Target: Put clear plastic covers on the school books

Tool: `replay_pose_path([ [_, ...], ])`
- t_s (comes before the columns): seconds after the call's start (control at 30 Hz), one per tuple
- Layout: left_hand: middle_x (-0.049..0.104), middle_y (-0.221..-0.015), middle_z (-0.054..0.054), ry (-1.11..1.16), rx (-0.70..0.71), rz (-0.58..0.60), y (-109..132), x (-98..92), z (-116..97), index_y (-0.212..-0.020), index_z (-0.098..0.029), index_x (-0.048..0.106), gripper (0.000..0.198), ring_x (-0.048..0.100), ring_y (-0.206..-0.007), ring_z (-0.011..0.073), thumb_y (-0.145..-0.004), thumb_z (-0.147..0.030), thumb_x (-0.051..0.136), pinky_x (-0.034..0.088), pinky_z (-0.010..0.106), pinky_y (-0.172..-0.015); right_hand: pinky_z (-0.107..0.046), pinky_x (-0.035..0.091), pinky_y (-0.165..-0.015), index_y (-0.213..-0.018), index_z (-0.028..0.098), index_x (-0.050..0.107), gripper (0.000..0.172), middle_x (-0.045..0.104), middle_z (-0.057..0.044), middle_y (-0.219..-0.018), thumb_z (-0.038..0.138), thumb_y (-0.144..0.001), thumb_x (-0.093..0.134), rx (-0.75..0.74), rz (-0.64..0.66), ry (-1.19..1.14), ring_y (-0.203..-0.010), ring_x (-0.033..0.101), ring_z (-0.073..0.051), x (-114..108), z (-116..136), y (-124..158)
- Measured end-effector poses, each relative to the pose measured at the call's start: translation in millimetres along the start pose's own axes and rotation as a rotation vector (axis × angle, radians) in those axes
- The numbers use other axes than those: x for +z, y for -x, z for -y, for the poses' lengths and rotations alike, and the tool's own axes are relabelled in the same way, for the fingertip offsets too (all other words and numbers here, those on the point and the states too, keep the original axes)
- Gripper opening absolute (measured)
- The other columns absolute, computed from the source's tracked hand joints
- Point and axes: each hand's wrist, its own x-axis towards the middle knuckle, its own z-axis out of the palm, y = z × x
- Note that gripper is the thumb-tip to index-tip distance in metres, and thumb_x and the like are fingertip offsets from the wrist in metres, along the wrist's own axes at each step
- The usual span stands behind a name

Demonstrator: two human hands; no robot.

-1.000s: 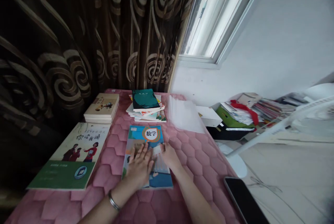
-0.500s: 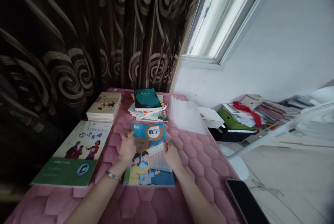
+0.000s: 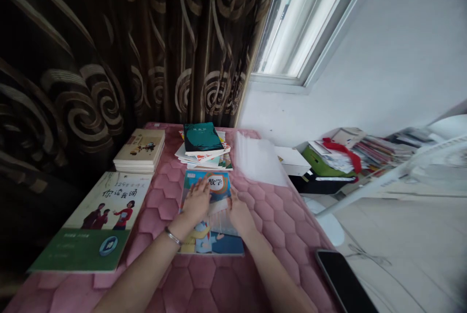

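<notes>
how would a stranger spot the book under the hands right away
Look at the pink quilted surface in front of the dark curtain. There the left hand lies on the blue book, with the right hand at its right edge. Unlike the green-and-white book to its left, it has an orange ring around black characters on its cover.

Dark curtain (image 3: 146, 45) beside a window (image 3: 302, 21)
</notes>
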Motion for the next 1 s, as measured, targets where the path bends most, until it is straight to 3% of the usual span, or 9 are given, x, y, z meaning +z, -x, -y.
replay_pose_path([
  [0.07,0.032,-0.155,0.010,0.051,0.056,0.037,-10.8,8.8,-2.8,-0.145,-0.014,0.039,0.052,0.027,-0.143,0.0239,-0.096,-0.030,0.031,0.022,0.043,-0.117,-0.033,0.052,-0.080,-0.142,0.011,0.042,0.048,0.072,-0.017,-0.105,0.022,-0.098,0.029,-0.019,0.000,-0.009,-0.094,0.070,-0.026,-0.2,-1.4,-1.4],
  [0.17,0.029,-0.156,0.012,0.064,-0.042,0.021,-23.5,15.5,6.6,-0.148,-0.010,0.032,0.060,0.026,-0.144,0.0246,-0.096,-0.039,0.028,0.018,0.043,-0.118,-0.032,0.052,-0.081,-0.142,0.014,0.044,0.048,0.072,-0.015,-0.104,0.021,-0.097,0.029,-0.041,0.010,0.012,-0.094,0.070,-0.025,2.3,-3.8,-2.5],
  [0.33,0.027,-0.156,0.011,0.046,-0.175,0.007,-29.3,12.6,34.1,-0.149,-0.012,0.030,0.059,0.026,-0.144,0.0247,-0.095,-0.035,0.028,0.018,0.046,-0.118,-0.038,0.053,-0.074,-0.141,0.017,0.046,0.047,0.072,-0.017,-0.095,0.020,-0.098,0.027,-0.009,0.037,0.133,-0.086,0.071,-0.028,2.5,-2.6,1.5],
  [0.43,0.027,-0.156,0.009,0.042,-0.179,-0.018,-28.1,12.0,38.6,-0.149,-0.015,0.030,0.057,0.027,-0.143,0.0237,-0.095,-0.034,0.029,0.019,0.047,-0.117,-0.043,0.053,-0.076,-0.132,0.015,0.057,0.043,0.066,-0.023,-0.111,0.019,-0.095,0.034,-0.027,-0.037,0.215,-0.096,0.067,-0.033,-3.8,11.8,-0.2],
  [0.53,0.026,-0.157,0.011,0.037,-0.201,0.006,-27.5,11.9,36.7,-0.149,-0.013,0.030,0.058,0.024,-0.144,0.0249,-0.094,-0.032,0.029,0.017,0.049,-0.118,-0.044,0.044,-0.097,-0.130,0.012,0.058,0.041,0.054,-0.021,-0.133,0.025,-0.094,0.041,-0.227,-0.122,0.198,-0.123,0.050,-0.033,-2.8,38.3,-14.0],
  [0.6,0.025,-0.157,0.011,0.041,-0.197,0.042,-27.2,11.6,35.8,-0.149,-0.014,0.029,0.058,0.021,-0.145,0.0254,-0.092,-0.028,0.032,0.014,0.051,-0.118,-0.043,0.034,-0.109,-0.138,0.012,0.049,0.048,0.046,-0.016,-0.144,0.035,-0.097,0.038,-0.446,-0.089,0.139,-0.136,0.036,-0.029,5.7,54.4,-28.6],
  [0.67,0.024,-0.157,0.010,0.040,-0.183,0.061,-26.9,11.5,36.1,-0.150,-0.017,0.028,0.059,0.020,-0.146,0.0253,-0.091,-0.025,0.033,0.011,0.054,-0.117,-0.045,0.026,-0.113,-0.144,0.012,0.041,0.055,0.040,-0.014,-0.150,0.041,-0.099,0.031,-0.519,-0.011,0.102,-0.142,0.027,-0.026,16.8,61.3,-43.0],
  [0.8,0.025,-0.157,0.010,0.052,-0.185,0.015,-27.1,11.9,40.0,-0.150,-0.017,0.026,0.058,0.024,-0.144,0.0259,-0.094,-0.031,0.029,0.011,0.058,-0.116,-0.048,0.012,-0.117,-0.145,0.009,0.037,0.058,0.028,-0.015,-0.154,0.045,-0.100,0.029,-0.364,-0.012,0.148,-0.145,0.018,-0.024,27.8,40.1,-58.3],
  [1.0,0.033,-0.154,0.009,0.018,-0.062,-0.045,-15.2,8.1,48.8,-0.146,-0.019,0.037,0.053,0.027,-0.143,0.0262,-0.096,-0.031,0.027,0.009,0.059,-0.116,-0.051,0.006,-0.117,-0.149,0.007,0.025,0.060,0.014,-0.011,-0.158,0.042,-0.100,0.021,-0.236,0.028,0.224,-0.147,0.011,-0.022,16.1,6.5,-61.3],
])
